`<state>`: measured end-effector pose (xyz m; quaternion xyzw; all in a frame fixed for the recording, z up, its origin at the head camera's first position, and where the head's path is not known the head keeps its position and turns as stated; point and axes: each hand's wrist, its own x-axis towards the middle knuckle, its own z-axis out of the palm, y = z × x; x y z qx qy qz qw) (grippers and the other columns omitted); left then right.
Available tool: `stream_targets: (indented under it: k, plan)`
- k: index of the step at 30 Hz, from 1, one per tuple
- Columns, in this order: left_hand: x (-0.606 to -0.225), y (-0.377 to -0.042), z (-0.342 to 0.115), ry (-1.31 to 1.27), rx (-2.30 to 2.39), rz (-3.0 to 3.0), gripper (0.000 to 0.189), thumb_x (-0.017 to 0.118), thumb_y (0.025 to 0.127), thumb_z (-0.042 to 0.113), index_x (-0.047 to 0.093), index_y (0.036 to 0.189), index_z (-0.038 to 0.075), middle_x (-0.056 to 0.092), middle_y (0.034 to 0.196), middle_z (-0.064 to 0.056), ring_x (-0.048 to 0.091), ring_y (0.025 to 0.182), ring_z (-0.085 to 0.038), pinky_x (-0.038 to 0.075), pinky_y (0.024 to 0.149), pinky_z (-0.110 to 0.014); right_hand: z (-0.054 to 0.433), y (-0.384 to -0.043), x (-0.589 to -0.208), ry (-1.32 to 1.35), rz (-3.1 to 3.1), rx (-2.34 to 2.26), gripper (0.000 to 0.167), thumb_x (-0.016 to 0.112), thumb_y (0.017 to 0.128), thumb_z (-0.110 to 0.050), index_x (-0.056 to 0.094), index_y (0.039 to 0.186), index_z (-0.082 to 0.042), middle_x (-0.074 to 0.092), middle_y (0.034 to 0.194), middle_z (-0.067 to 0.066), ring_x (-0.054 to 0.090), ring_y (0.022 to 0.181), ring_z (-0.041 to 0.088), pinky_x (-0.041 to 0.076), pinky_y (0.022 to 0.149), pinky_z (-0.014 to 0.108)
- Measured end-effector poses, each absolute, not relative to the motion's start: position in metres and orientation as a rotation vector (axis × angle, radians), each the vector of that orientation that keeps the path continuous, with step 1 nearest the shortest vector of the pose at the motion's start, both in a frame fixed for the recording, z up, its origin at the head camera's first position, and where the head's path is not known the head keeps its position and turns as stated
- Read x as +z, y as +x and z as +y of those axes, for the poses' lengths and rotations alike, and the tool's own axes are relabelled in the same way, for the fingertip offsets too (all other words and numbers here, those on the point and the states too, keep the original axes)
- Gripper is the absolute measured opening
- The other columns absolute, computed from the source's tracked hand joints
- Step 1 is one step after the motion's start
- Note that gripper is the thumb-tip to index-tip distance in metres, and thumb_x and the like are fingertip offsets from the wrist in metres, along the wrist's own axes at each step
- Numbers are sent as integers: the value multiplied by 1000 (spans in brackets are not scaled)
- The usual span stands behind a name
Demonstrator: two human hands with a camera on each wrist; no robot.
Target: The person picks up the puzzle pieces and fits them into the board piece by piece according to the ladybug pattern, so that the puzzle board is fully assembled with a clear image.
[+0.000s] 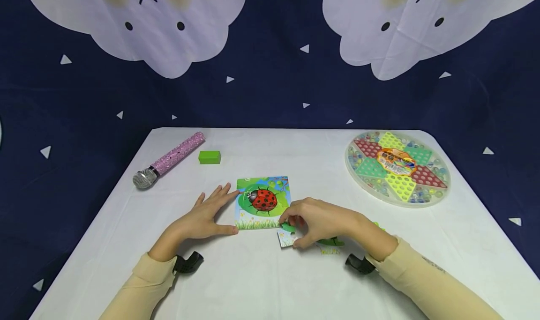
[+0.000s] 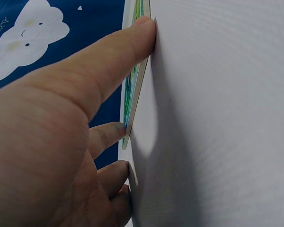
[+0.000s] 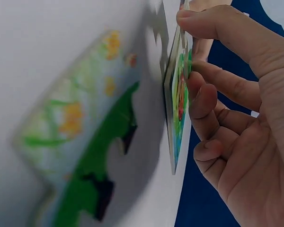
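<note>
A square ladybug picture board (image 1: 263, 200) lies flat in the middle of the table. My left hand (image 1: 202, 219) is spread at its left side, with the thumb and a fingertip touching its edge. Between thumb and fingers, my right hand (image 1: 322, 219) pinches a jigsaw piece (image 1: 287, 238) by the board's lower right corner. The piece has a white and green print and is held tilted. More jigsaw pieces (image 1: 331, 242) lie partly hidden below the right hand. One of them, a piece with yellow flowers (image 3: 71, 118), looms large and blurred in the right wrist view.
At the back left lie a pink glitter microphone (image 1: 175, 156) and a green block (image 1: 209, 157). A round Chinese checkers board (image 1: 396, 167) with marbles stands at the back right. Behind the white table (image 1: 236, 282) hangs a dark blue cloth (image 1: 274, 95) with clouds.
</note>
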<state>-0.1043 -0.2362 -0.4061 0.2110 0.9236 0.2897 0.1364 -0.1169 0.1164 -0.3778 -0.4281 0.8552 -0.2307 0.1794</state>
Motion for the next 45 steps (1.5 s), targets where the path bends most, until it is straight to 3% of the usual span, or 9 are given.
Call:
stream_targets:
  k: [13,38,45]
  plan:
    - [-402,-105,-233,617,822,2671,101,85,88,50,35,169,16,15,180,-21,9,167,-48,-3,127,-80,96,-136,-369,-1258,2431,-654,54,92,82,-27,75,131,-14,69,99,-8,60,82,8,53,76,22]
    - [-404,-105,-235,606,828,2663,101,85,89,50,34,170,17,14,180,-21,8,167,-48,-4,127,-80,66,-164,-376,-1284,2419,-720,38,91,85,-27,74,117,-14,68,95,-5,60,83,9,54,78,24]
    - [-406,-105,-236,608,830,2657,101,85,88,50,34,170,18,13,181,-20,7,167,-48,-4,127,-80,56,-167,-379,-1298,2397,-737,39,90,87,-27,76,121,-14,69,94,-5,59,81,7,55,75,22]
